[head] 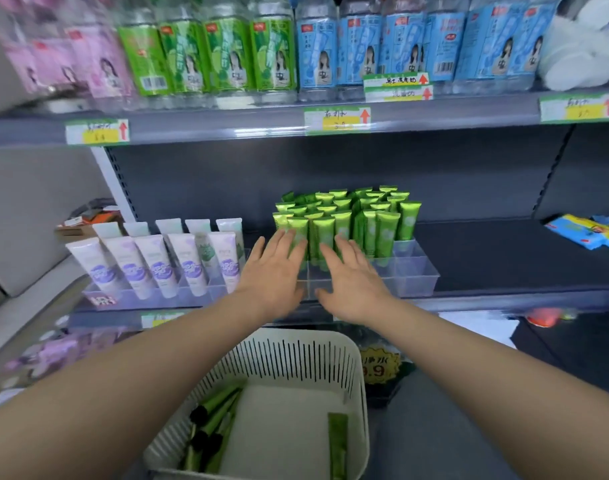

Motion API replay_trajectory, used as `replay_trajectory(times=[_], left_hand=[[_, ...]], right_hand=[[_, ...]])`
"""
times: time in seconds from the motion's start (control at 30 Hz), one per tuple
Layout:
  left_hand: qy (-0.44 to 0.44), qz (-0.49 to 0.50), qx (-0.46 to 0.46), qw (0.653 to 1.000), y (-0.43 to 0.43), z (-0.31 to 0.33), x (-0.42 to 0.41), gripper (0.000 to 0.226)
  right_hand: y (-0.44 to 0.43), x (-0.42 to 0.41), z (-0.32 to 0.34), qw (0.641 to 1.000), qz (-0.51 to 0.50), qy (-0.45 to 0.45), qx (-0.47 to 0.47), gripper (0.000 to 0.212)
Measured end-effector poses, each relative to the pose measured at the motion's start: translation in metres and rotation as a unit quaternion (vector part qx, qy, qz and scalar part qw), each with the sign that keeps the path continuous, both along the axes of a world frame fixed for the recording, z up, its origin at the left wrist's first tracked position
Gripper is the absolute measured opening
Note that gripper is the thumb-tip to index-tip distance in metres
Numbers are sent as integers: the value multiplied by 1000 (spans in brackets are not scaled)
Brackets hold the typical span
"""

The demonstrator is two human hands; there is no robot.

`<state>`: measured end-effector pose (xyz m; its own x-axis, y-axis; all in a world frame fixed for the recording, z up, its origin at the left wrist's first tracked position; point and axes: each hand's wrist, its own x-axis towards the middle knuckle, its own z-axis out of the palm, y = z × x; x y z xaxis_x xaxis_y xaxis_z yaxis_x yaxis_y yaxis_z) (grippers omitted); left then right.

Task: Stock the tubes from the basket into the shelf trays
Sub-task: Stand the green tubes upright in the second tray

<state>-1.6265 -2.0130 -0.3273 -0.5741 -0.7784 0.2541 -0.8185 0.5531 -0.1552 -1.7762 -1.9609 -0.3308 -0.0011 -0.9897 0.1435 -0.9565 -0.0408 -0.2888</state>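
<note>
Glossy green tubes stand packed, crimped ends up, in the clear tray. The left hand and right hand, fingers straight, touch the near row.

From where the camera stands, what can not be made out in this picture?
- Head view: lower parts of the front green tubes, hidden behind the left hand and right hand; touching or not is unclear.
- Head view: dark-capped tubes in the basket, cut off by the bottom edge; count unknown.
- Head view: price tags, writing blurred.
</note>
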Motion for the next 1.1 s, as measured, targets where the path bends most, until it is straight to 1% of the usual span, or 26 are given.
replay_trajectory(times=[0.2,0.37,0.47,0.6,0.73,0.87,1.03,1.1], left_hand=[[9,24,24,999,20,-24,38,80],[14,37,35,999,31,-48,67,79],[10,48,59,997,34,-69,82,80],[20,49,89,995,32,-96,98,78],[42,53,117,991,27,-124,108,74],[46,72,148,985,22,-153,117,71],[45,94,180,978,10,-180,126,69],[52,108,203,972,3,-188,128,67]], right_hand=[[11,27,-19,1000,13,2,14,84],[17,45,-42,999,24,-8,38,81],[18,53,-61,998,20,-1,60,83],[18,57,-89,995,17,-14,100,83],[19,61,-118,994,11,-17,103,77],[19,62,-143,987,6,-66,143,72],[12,61,-173,979,-13,-39,198,73],[9,60,-183,975,-20,-34,217,68]])
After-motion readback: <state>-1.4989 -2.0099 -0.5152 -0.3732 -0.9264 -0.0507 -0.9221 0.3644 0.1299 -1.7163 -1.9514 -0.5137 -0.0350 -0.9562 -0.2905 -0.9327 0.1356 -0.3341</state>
